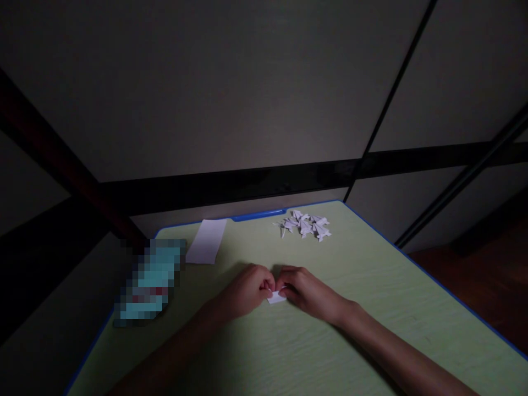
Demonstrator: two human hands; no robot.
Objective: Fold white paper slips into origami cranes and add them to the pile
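A small piece of folded white paper (276, 297) lies low over the table between my two hands. My left hand (252, 289) pinches its left side, fingers curled and thumb along the near edge. From the other side my right hand (304, 290) grips the paper in the same way, thumb and fingers closed. The two hands nearly touch at the fingertips, which hide the paper's far part. Beyond them, toward the back, sits a cluster of several folded white paper figures (305, 224) with pointed shapes.
A flat white sheet of paper (207, 242) lies at the back left. Beside it, at the left edge, is a pixelated turquoise object (154, 275). The pale green table (371, 264) has a blue rim and stands against a panelled cabinet front (231, 99).
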